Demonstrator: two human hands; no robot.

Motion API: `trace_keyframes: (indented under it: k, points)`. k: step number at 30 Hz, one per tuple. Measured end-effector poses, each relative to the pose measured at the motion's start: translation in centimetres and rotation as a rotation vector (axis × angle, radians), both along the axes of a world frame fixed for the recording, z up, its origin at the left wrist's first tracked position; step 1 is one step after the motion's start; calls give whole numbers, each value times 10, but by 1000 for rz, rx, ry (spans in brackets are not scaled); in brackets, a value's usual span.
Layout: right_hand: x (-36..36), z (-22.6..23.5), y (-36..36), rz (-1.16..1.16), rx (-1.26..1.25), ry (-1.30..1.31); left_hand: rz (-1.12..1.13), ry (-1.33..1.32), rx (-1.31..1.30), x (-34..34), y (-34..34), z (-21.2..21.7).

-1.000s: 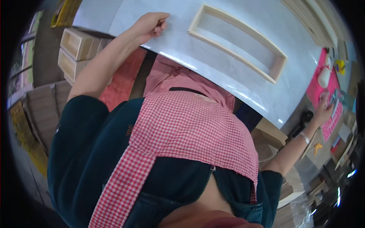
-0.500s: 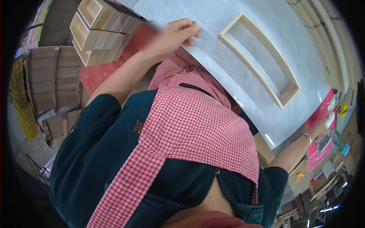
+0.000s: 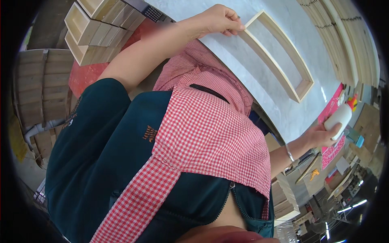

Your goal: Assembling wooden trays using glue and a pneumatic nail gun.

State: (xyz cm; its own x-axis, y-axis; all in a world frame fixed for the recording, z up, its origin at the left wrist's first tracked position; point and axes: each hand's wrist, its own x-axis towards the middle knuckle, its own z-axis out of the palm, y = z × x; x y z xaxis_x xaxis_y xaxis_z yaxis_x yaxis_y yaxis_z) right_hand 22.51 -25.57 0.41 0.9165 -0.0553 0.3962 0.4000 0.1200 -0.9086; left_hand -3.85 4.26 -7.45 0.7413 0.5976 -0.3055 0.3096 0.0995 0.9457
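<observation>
Two hands: well apart, left at the frame, right round the bottle.
Left hand (image 3: 222, 20): stretched over the pale surface (image 3: 298, 123) to the near-left corner of the wooden frame (image 3: 270, 60); bent at the fingers, thumb close to forefinger. Seemingly touching; cannot tell if pinching the wall or only resting there. Probably put at the corner to steady a light piece without covering the long sides.
Right hand (image 3: 320, 135): wrapped round the lower part of the white bottle (image 3: 338, 120), fingers closed on it. Likely gripped low to leave the cap end unobstructed.
Wooden frame: lying on the surface, long, narrow, open in the middle; set at a slant, one long side toward the body, probably for easy reach.
White bottle: off the right end of the surface, near the pink sheet (image 3: 332, 104); red-and-yellow cap (image 3: 353, 103) pointing away from the palm.
Wooden boxes (image 3: 97, 32): stacked at left, beside the surface, likely to save room.
Wooden strips (image 3: 344, 40): lined up lengthwise beyond the frame, probably for orderly picking.
</observation>
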Motion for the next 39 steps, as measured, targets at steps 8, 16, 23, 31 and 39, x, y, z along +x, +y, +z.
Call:
trace_keyframes:
  k: [8, 16, 23, 31, 39]
  points:
    - [-64, -21, 42, 317, -52, 105, 310, -180, 30, -28, -10, -12]
    - [-105, -41, 73, 536, -372, 108, 502, -168, 81, -66, 30, -44]
    - [-107, -44, 86, 604, -511, 56, 544, -154, 248, -65, 32, -50]
    - [-102, -47, 92, 590, -572, -68, 578, -134, 465, -67, 35, -51]
    - [-94, -46, 105, 543, -642, -360, 612, -122, 710, -72, 38, -56]
